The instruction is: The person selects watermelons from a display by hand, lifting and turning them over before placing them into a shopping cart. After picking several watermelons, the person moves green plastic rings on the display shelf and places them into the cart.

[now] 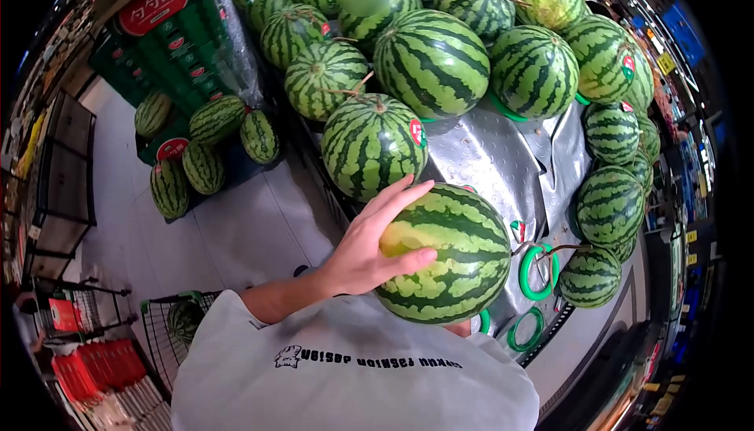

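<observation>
A large striped watermelon (463, 250) is in front of my chest, with a pale yellow patch on its left side. My left hand (365, 246) lies against that side, thumb across the front and fingers over the upper edge, gripping it. Below the melon a little skin of my right arm (459, 327) shows; the right hand itself is hidden behind the fruit. Just beyond my left fingertips sits another watermelon (369, 148) with a red and green sticker.
More watermelons (432, 62) crowd the silver-covered display (487, 156), several along its right side. Green rings (525, 329) lie on the covering. At left are melons on the floor (203, 167), green boxes (184, 38) and a shopping cart (157, 337) holding a melon.
</observation>
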Tool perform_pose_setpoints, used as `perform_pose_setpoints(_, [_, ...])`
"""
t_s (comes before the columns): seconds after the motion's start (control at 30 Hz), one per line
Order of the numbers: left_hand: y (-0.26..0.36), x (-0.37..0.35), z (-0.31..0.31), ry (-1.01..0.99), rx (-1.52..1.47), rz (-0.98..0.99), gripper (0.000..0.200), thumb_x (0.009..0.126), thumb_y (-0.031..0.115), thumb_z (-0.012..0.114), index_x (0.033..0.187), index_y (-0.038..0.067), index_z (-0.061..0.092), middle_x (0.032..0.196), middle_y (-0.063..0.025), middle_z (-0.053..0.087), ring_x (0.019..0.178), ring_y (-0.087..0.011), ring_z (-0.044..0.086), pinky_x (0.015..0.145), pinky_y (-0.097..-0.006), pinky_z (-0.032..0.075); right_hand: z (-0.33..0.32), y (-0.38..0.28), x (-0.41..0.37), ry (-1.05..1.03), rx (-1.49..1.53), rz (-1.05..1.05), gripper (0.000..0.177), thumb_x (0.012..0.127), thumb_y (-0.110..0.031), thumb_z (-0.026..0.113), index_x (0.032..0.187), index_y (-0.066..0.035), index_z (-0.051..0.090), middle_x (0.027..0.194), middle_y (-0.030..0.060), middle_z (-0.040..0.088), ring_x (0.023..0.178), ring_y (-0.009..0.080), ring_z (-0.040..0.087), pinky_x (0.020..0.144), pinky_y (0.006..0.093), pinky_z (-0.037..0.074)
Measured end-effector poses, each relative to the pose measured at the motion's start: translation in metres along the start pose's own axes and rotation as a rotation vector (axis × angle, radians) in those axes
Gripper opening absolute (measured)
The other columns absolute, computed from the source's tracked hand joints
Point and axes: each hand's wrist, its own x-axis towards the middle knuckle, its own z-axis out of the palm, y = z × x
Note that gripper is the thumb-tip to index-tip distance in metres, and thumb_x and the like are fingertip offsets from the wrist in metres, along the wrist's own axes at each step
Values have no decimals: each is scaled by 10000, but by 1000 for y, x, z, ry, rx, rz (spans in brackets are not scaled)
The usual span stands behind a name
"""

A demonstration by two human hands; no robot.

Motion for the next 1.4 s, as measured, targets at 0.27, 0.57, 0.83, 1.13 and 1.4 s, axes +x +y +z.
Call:
perform_pose_setpoints(0.27, [-57,-81,-21,314,-1140,-275,614,1027,392,447,1519,37,357,1497,-122,464,1336,-250,489,1121,-393,395,73,-6,-20,-180,-241,172,478,1035,-383,449,1322,-26,586,1266,125,665,1089,247,663,954,375,533])
perform_pose_setpoints(0.57, [-145,-231,-36,655,-1549,9,506,973,466,533,1232,46,644,1115,-112,716,1027,-235,685,946,-393,547,160,87,-94,-673,-867,233,568,1083,-385,360,1495,4,396,1477,127,494,1349,212,478,1137,350,341])
perform_pose_setpoints(0.83, [-148,-361,-14,810,-1528,268,494,968,462,544,1221,51,649,1118,-117,713,1025,-236,684,952,-398,547,209,152,-121,-1250,-1234,353,774,1025,-624,283,1464,-7,445,1246,99,565,1162,186,543,1025,367,384])
perform_pose_setpoints(1.13, [-142,-445,21,907,-1637,342,487,966,467,551,1212,59,654,1115,-112,712,1016,-233,683,944,-396,549,178,236,-195,-1350,-771,295,794,1006,-528,437,1529,51,288,1561,219,360,1471,308,312,1226,437,178])
perform_pose_setpoints(1.4, [-136,-477,17,1016,-1634,496,482,965,471,557,1204,66,658,1112,-107,711,1009,-230,683,938,-394,550,199,258,-231,-1576,-897,513,791,1013,-498,337,1536,86,240,1593,238,289,1464,301,318,1203,397,216])
